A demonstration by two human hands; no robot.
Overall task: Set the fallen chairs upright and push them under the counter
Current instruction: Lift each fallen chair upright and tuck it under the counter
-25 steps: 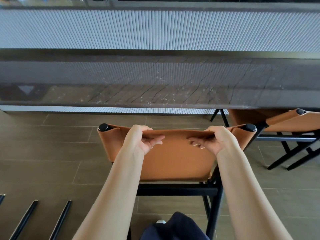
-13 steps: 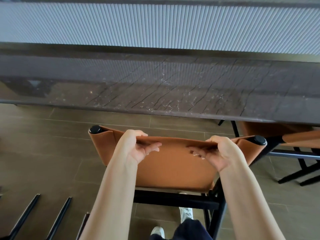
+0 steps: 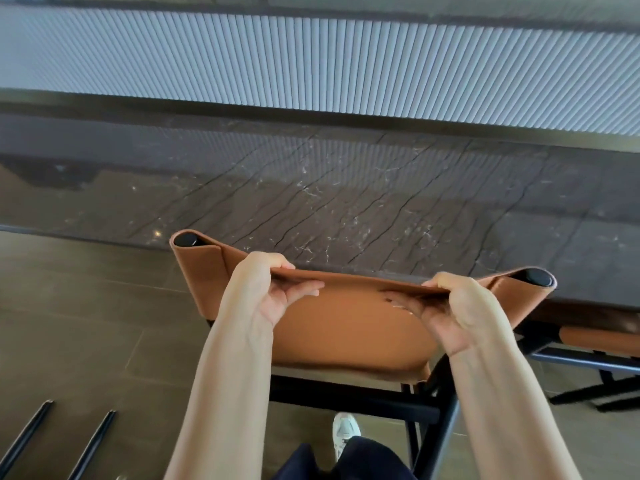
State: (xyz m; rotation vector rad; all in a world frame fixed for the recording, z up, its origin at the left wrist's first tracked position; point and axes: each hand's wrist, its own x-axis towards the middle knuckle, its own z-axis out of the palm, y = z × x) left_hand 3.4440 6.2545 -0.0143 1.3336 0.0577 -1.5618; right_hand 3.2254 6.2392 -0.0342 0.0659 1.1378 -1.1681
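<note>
At the bottom of the frame a pale shoe (image 3: 344, 433) and a dark trouser leg stand just behind the chair's black frame. In the lower left, two thin black legs (image 3: 90, 445) lie slanting over the tiled floor (image 3: 86, 323). I judge that they belong to a chair still down, though the rest of it is out of view.

Both arms reach forward. The left hand (image 3: 273, 292) and the right hand (image 3: 450, 313) each grip the top edge of the tan chair's (image 3: 346, 337) backrest, fingers curled round the leather.

That chair stands upright. A second ago a strip of floor showed between its backrest and the counter (image 3: 346, 188). Now the backrest has moved forward, and its black-capped posts overlap the counter's near edge in the picture. The seat itself is hidden, so how far under it sits cannot be told. I judge this chair nearly home, with only a short last push needed.

At the right edge a second tan chair (image 3: 595, 336) is already tucked under the counter. Beyond the dark veined top runs a pale ribbed panel (image 3: 311, 64).
</note>
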